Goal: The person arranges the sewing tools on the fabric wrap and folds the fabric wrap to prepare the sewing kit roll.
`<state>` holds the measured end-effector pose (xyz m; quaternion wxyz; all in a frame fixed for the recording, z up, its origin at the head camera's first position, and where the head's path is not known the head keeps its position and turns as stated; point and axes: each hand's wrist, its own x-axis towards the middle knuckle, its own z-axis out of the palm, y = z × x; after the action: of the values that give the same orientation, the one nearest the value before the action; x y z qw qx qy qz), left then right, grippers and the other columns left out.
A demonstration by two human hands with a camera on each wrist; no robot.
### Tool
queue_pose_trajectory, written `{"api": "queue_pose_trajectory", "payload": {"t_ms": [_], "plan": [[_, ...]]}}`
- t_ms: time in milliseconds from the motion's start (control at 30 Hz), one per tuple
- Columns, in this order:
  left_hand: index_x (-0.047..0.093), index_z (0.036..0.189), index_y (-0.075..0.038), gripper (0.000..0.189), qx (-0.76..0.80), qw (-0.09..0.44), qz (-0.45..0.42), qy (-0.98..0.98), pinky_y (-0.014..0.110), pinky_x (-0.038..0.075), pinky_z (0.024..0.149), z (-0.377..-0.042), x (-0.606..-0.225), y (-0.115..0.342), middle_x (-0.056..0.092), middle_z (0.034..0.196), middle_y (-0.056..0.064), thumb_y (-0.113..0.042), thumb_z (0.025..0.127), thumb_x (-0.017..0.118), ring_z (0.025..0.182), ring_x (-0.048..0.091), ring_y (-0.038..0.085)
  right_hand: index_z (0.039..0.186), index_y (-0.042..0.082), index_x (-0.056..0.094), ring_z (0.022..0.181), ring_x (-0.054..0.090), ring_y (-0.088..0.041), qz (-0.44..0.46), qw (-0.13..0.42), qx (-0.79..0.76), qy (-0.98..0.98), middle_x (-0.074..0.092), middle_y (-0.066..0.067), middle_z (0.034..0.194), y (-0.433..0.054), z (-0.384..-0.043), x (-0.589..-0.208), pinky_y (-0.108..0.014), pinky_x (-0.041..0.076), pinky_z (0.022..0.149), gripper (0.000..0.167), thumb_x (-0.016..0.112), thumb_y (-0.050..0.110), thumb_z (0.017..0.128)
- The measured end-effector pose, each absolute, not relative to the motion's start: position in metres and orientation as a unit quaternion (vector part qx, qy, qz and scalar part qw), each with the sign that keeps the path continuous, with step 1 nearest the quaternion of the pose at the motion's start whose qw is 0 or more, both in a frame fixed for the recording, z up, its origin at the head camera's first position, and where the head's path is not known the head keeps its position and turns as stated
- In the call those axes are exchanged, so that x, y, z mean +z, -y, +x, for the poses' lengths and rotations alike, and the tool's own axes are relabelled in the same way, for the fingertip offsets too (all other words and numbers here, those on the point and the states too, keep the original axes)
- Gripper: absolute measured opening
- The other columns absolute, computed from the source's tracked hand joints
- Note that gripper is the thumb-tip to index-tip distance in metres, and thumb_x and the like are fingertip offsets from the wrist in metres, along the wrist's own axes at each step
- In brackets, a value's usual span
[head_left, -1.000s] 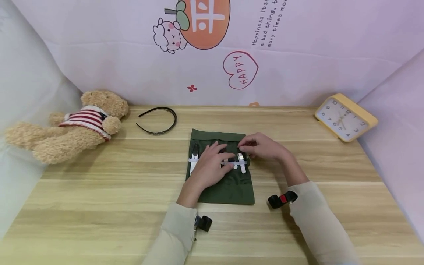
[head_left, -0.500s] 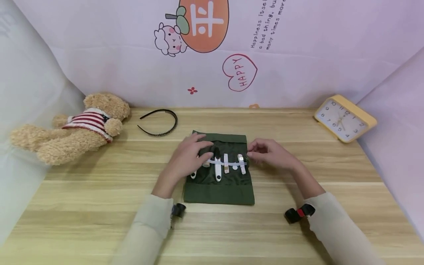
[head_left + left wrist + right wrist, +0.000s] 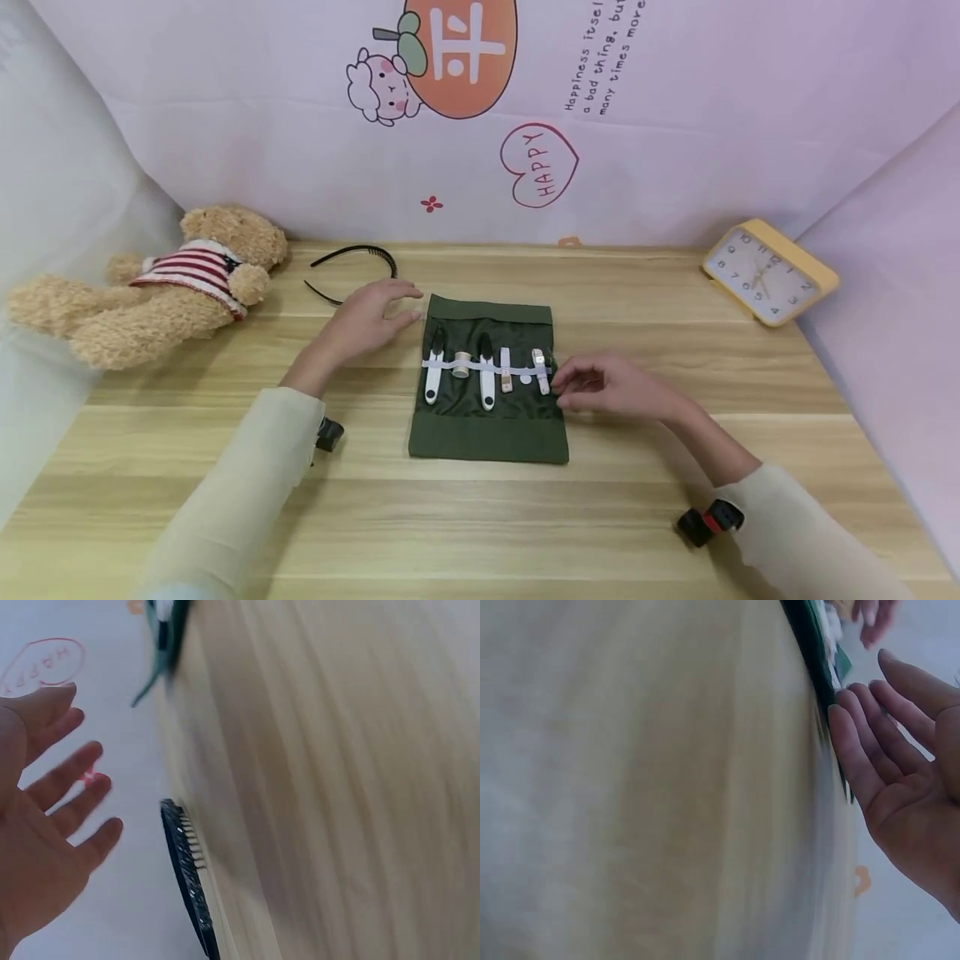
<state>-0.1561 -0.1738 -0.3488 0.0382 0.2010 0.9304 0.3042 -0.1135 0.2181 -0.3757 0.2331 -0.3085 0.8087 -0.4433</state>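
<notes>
An unfolded dark green fabric roll-up case (image 3: 487, 437) lies flat on the table. A white elastic band across it holds two white-handled, black-tipped tools (image 3: 487, 387), a small beige spool (image 3: 461, 365), a slim pale pink piece (image 3: 506, 371), a white disc (image 3: 526, 379) and a white piece with a shiny top (image 3: 541, 371). To the case's upper left hovers my left hand (image 3: 367, 321), fingers spread and nothing in it; the left wrist view shows its palm. My right hand (image 3: 618, 385) has loosely bent fingers right at the case's right edge, thumb apart from them in the right wrist view.
Behind my left hand lies a black toothed headband (image 3: 356, 248). A teddy bear (image 3: 191, 287) in a striped shirt lies at the far left. A yellow clock (image 3: 768, 271) stands at the back right. A printed white cloth (image 3: 637, 183) hangs along the table's back edge.
My left hand has moved left off the case, uncovering the tools in the band. My right hand has shifted from the upper right corner down along the right edge.
</notes>
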Motion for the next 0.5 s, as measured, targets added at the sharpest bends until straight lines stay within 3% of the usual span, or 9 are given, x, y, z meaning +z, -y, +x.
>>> {"api": "queue_pose_trajectory", "payload": {"t_ms": [233, 500], "plan": [[0.061, 0.138, -0.001, 0.041, 0.253, 0.071, 0.236, -0.935, 0.054, 0.023, 0.12, -0.163, -0.352, 0.178, 0.048, 0.152, 0.017, -0.023, 0.104, 0.06, 0.145, 0.037, 0.037, 0.11, 0.01, 0.073, 0.089, 0.067, -0.014, -0.325, 0.236, -0.409, -0.819, 0.07, -0.001, 0.102, -0.209, -0.094, -0.377, -0.029, 0.058, 0.078, 0.027, 0.082, 0.024, 0.089], [0.058, 0.141, 0.0, 0.044, 0.258, 0.096, 0.257, -0.926, 0.053, 0.026, 0.119, -0.175, -0.36, 0.179, 0.046, 0.153, 0.017, -0.02, 0.102, 0.063, 0.144, 0.038, 0.037, 0.11, 0.013, 0.072, 0.084, 0.057, -0.017, -0.359, 0.242, -0.362, -0.825, 0.063, 0.002, 0.099, -0.206, -0.088, -0.376, -0.027, 0.053, 0.071, 0.034, 0.086, 0.029, 0.084]]}}
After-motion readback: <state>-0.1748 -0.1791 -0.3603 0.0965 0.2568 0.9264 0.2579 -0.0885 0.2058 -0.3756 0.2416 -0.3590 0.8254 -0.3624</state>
